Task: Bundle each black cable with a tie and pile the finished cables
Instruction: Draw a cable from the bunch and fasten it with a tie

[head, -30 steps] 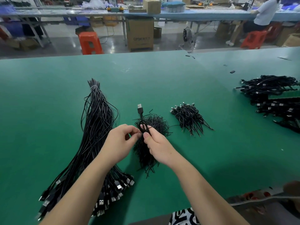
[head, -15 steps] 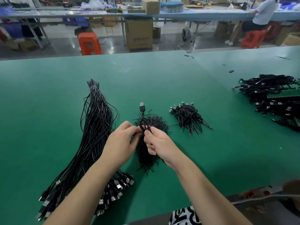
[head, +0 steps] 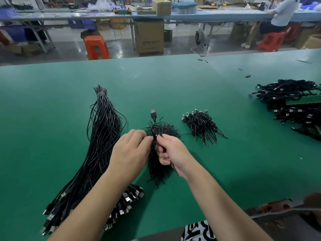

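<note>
1. Since the earlier frame, both hands have edged up and closer together; the coiled cable (head: 155, 129) stays between them, plug pointing away from me.
2. Nearest me: the loose uncoiled cables (head: 97, 150) fan along the tabletop (head: 52, 101) on my left, plug ends toward me, far ends banded together.
3. Left hand (head: 129, 153): grip pressed together, thumb and fingertips pinching the coil at its near side. Right hand (head: 171, 153): thumb and forefinger pinch at the same spot, other fingers curled; I can't tell whether they hold the tie or the cable itself, it's too small and all black.
4. Directly under the hands, the heap of ties (head: 160, 164) lies on the tabletop.
5. Step in hand, my read: wrapping or twisting a tie round the coil's waist. Not closed yet as far as I can judge.
6. Next move calls for keeping the coil pinched so the loops don't spring, finishing the twist, then dropping it on the finished pile (head: 202, 126), just beyond and right of the hands.
7. Farther right, another heap of cables (head: 291, 105) near the tabletop edge. Beyond it, an orange stool (head: 96, 46) and a cardboard box (head: 149, 36).
</note>
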The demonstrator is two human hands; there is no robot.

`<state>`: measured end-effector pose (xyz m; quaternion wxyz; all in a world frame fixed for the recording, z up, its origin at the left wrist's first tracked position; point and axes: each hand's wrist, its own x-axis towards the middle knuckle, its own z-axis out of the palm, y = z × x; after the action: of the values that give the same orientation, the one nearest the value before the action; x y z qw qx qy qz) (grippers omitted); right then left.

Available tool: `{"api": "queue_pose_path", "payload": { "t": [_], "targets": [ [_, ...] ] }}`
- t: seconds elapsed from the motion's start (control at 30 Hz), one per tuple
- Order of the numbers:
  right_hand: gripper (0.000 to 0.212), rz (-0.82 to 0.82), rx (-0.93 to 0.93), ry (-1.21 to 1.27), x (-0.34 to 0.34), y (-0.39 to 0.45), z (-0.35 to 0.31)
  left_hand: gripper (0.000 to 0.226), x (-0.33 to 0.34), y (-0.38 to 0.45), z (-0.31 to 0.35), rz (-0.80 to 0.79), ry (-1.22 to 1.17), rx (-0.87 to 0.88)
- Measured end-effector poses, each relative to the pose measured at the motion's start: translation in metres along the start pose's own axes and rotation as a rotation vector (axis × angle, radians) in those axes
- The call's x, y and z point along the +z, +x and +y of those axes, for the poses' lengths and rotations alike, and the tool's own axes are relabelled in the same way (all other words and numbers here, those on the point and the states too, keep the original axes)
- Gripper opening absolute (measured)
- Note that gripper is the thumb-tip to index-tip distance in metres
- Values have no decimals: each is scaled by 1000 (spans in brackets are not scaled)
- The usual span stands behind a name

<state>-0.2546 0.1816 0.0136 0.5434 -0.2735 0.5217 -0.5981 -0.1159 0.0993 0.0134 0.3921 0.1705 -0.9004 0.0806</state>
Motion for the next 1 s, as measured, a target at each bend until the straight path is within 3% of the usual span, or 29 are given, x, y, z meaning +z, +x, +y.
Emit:
{"api": "queue_pose_path", "payload": {
  "t": [0.13, 0.23, 0.3, 0.4, 0.53, 0.7, 1.0],
  "targets": [
    [51, -150, 85, 92, -4, -1, -5, 16, -3, 4, -3, 74, -54, 94],
    [48, -290, 163, 86, -10, -3, -11, 17, -6, 11, -4, 13, -180, 126],
    [41, -321, 180, 58, -12, -2, -12, 15, -7, 14, -5, -47, -293, 9],
    [24, -267, 135, -40, -8, 0, -7, 12, -10, 14, -1, -116, -472, -303],
    [28, -197, 48, -325, -5, 0, 3, 23, -7, 12, 2, -197, -604, -637],
    [36, -41, -250, -1071, -5, -1, 3, 23, -6, 14, 4, -244, -561, -696],
    [36, 13, -617, -1706, -5, 3, -2, 18, -2, 16, 3, -323, -588, -810]
  ]
}}
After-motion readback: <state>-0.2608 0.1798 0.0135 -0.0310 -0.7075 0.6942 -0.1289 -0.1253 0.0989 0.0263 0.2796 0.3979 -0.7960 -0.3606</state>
